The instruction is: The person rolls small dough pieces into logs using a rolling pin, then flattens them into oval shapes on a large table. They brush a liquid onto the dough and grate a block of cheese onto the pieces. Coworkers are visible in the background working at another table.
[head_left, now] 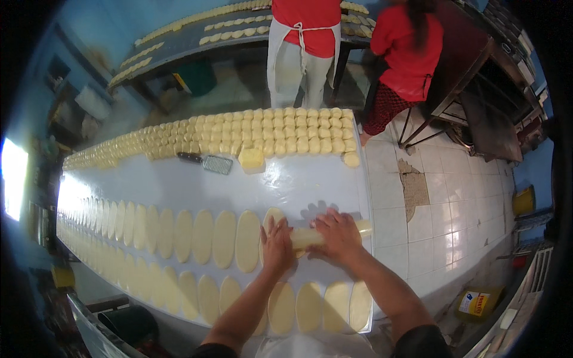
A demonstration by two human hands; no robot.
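A pale rolling pin (305, 238) lies crosswise near the right edge of the table. My left hand (277, 247) is over its left end, fingers bent onto it. Around the pin's right half, my right hand (335, 235) is curled, and the pin's tip sticks out beyond it. Beneath the pin a little dough (299, 254) shows; most of it is hidden by the pin and my hands. Left of my left hand lies a flattened dough oval (248, 241), one of a long row. A second row of dough ovals (280, 307) runs along the near edge, partly behind my forearms.
Rows of dough balls (286, 131) fill the far side of the white table (179, 179). In front of them lie a grater (216, 164) and a yellow block (252, 160). Two people in red stand at a far table (239, 51) holding more dough. A dark oven stands far right.
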